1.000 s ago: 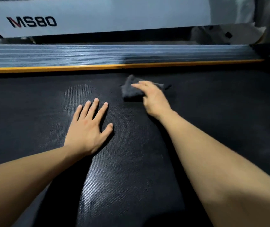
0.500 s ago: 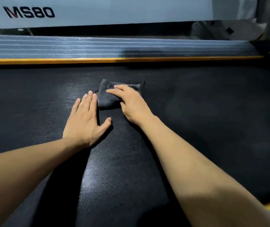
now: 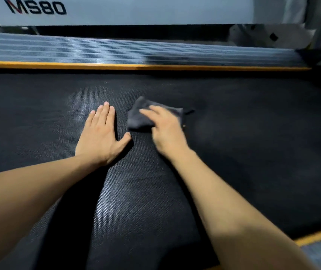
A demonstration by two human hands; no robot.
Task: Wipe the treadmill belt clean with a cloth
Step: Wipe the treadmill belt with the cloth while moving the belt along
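The small dark grey folded cloth lies on the black textured treadmill belt, just right of the left hand, which rests flat with fingers straight and together. The right hand presses on the cloth's right part with its fingers laid flat over it. The cloth's long side runs across the belt; untouched belt stretches away to the right, so I reckon the next stroke goes that way.

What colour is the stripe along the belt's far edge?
Orange-yellow stripe, beside the black belt; shown in the head view.
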